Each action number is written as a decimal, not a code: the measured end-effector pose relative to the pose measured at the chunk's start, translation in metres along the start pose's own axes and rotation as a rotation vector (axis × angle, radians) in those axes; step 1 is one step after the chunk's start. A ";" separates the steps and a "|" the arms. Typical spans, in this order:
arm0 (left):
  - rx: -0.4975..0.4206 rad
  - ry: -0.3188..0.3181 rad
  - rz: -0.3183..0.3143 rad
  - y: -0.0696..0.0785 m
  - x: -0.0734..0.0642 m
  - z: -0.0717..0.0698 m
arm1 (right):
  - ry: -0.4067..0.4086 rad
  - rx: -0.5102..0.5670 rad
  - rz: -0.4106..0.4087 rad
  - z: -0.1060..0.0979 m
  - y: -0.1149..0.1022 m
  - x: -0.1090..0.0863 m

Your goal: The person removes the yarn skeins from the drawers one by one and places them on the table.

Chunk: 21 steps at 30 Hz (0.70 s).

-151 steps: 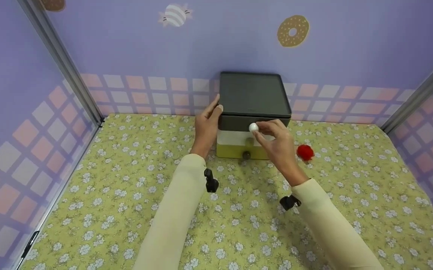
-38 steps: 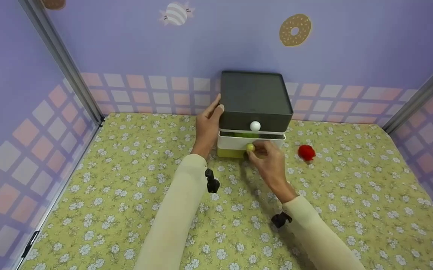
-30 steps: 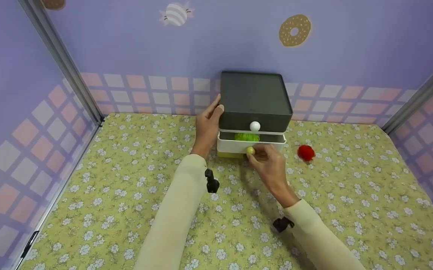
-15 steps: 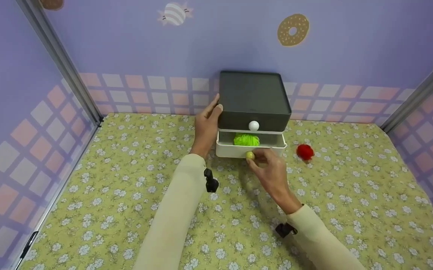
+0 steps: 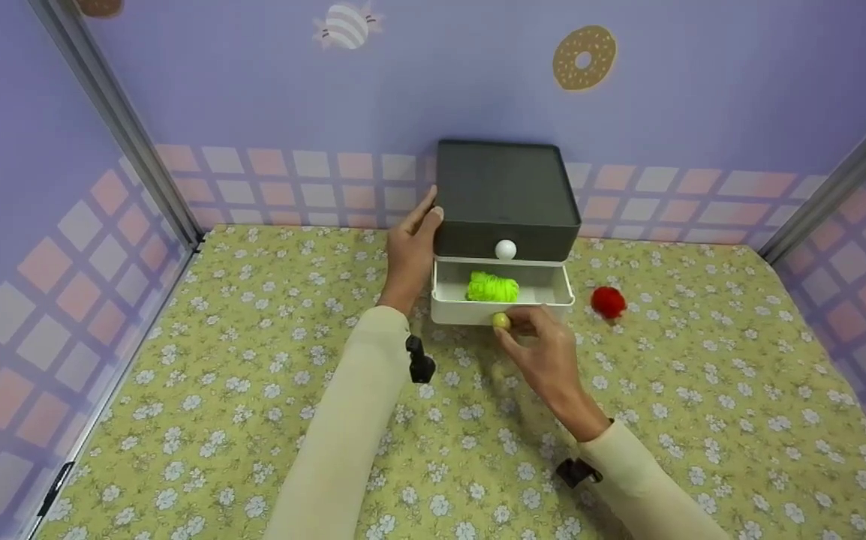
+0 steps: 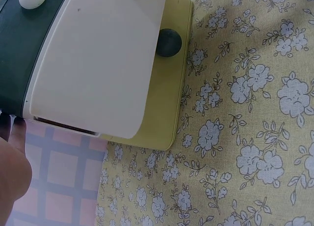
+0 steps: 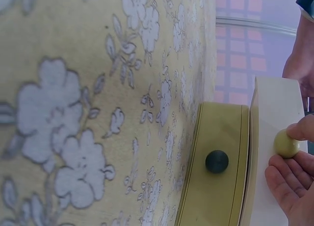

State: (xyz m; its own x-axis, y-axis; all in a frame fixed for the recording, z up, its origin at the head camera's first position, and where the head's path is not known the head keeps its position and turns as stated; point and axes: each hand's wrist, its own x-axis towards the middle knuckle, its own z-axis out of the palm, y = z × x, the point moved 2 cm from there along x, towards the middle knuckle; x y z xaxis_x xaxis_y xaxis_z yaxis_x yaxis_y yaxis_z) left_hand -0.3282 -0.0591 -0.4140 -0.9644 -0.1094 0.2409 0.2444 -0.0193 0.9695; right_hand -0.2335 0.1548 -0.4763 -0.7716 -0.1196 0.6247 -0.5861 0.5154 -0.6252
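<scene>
A small cabinet with a dark top section (image 5: 508, 184) stands against the back wall. Its white middle drawer (image 5: 463, 313) is pulled out, with a bright green bundle of yarn (image 5: 491, 288) lying inside. My right hand (image 5: 549, 352) pinches the drawer's yellow-green round knob (image 7: 286, 144) between thumb and fingers. Against the cabinet's left side rests my left hand (image 5: 409, 255), fingers fairly straight along the wall and thumb near the front corner. The upper dark drawer with a white knob (image 5: 506, 250) is closed. Below, the yellow drawer (image 6: 164, 88) with a dark knob (image 7: 217, 161) is also closed.
A fluffy red ball (image 5: 608, 301) lies on the flowered tablecloth (image 5: 253, 420), right of the cabinet. Purple walls (image 5: 433, 82) with printed sweets and pink-and-white squares enclose the back and both sides.
My right hand has moved from the white knob to the yellow-green one and drawn the middle drawer toward me, bringing the green yarn into sight. My left hand has stayed on the cabinet's side.
</scene>
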 end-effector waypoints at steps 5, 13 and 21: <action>-0.010 0.002 -0.006 0.000 0.001 0.000 | 0.000 -0.020 -0.009 -0.001 -0.001 -0.003; -0.004 -0.006 0.004 0.000 0.001 0.000 | -0.016 -0.028 0.003 -0.004 -0.004 -0.008; -0.030 -0.022 0.003 0.001 -0.001 -0.001 | -0.010 0.004 -0.035 -0.006 -0.006 -0.015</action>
State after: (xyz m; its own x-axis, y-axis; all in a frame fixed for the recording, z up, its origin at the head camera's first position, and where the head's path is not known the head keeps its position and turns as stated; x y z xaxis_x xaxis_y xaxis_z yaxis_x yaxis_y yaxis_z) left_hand -0.3269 -0.0601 -0.4136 -0.9657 -0.0871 0.2448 0.2496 -0.0486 0.9671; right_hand -0.2168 0.1584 -0.4789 -0.7529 -0.1459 0.6417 -0.6139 0.5070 -0.6050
